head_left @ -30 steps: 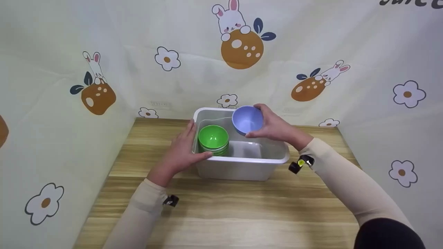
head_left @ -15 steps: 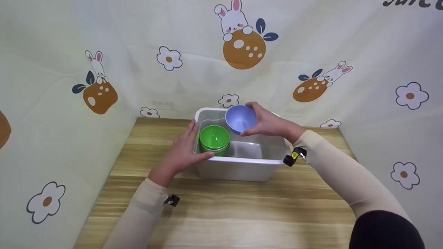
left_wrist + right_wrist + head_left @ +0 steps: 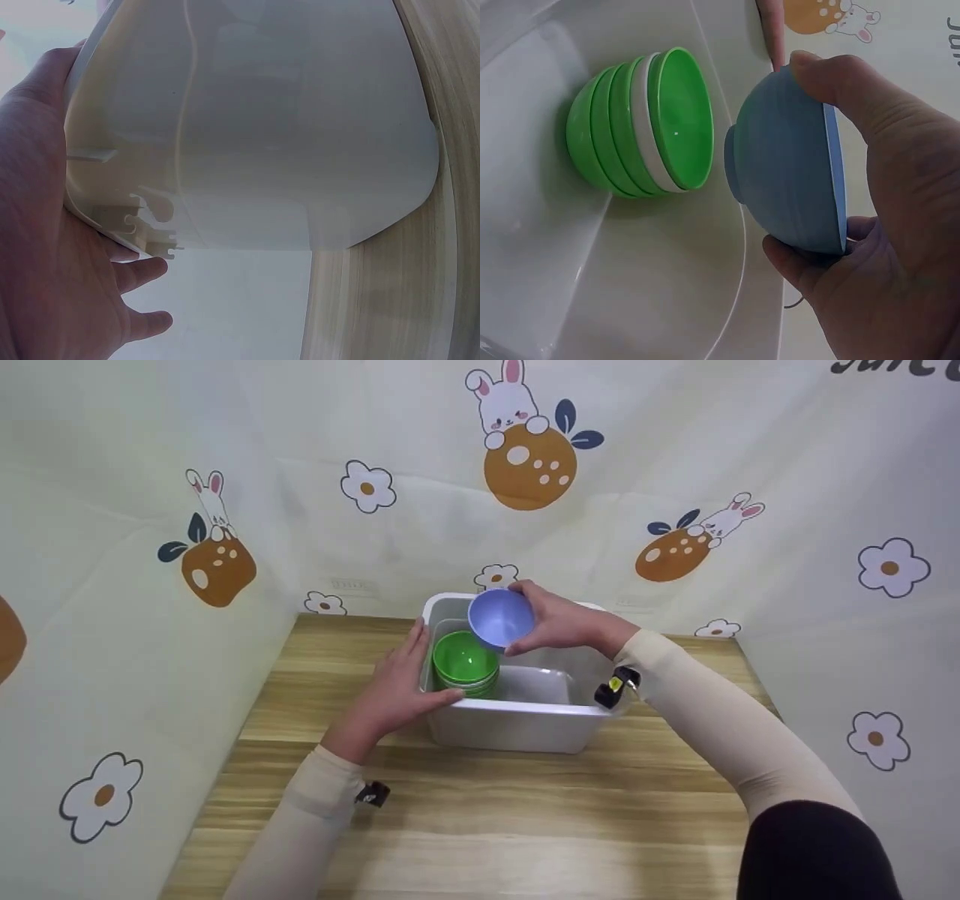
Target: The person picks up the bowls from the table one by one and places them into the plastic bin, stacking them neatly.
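Note:
My right hand (image 3: pixel 559 622) grips a blue bowl (image 3: pixel 499 619) by its rim, thumb on one side and fingers on the other. The bowl hangs over the left part of a white plastic bin (image 3: pixel 517 729), just above and behind a stack of bowls topped by a green bowl (image 3: pixel 463 661). In the right wrist view the stack shows several green bowls with one white bowl (image 3: pixel 641 112) among them. At the bin's left end my left hand (image 3: pixel 397 682) rests against the rim, fingers extended and thumb lying along the front edge.
The bin stands on a wood-grain table (image 3: pixel 480 825), close to the back curtain (image 3: pixel 420 540) printed with rabbits, oranges and flowers. Curtains also rise at both sides. The bin's bare floor (image 3: pixel 540 686) shows right of the stack.
The blue bowl in my right hand has moved left, from above the bin's middle to near the green stack. My left hand has stayed at the bin's left end.

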